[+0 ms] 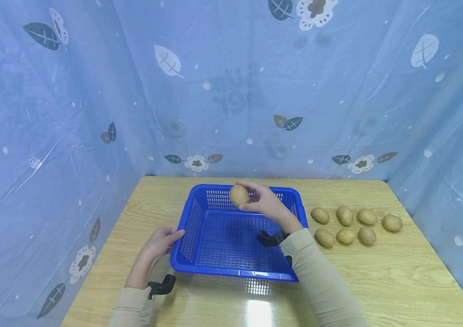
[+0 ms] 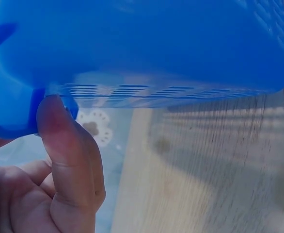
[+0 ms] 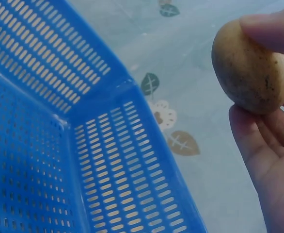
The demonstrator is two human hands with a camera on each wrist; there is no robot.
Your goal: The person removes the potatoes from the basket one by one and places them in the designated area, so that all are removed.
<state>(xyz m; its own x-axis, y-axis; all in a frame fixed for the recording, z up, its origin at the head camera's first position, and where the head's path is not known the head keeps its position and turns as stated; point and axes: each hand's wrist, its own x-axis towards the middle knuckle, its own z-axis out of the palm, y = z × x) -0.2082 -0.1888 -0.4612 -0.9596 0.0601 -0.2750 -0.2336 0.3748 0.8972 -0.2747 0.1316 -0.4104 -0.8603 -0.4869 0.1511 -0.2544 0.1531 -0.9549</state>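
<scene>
A potato (image 1: 239,195) is pinched between the thumb and fingers of my right hand (image 1: 265,202), held above the far part of a blue plastic basket (image 1: 237,273). The right wrist view shows the potato (image 3: 251,68) as brown with dark specks, with the basket's slotted wall (image 3: 127,170) apart from it. On the basket's left side, my left hand (image 1: 164,240) grips the rim, thumb on top. From below, the left wrist view shows the fingers (image 2: 67,145) bent up against the rim's underside. Inside the basket, the visible part of the slotted floor is bare; my right forearm hides its right side.
Several potatoes (image 1: 344,215) lie in two rows on the wooden table (image 1: 411,272), to the right of the basket. Behind the table and along its sides hangs a blue curtain (image 1: 231,127) printed with leaves and flowers. A black wrist mount (image 1: 272,238) sits on each forearm.
</scene>
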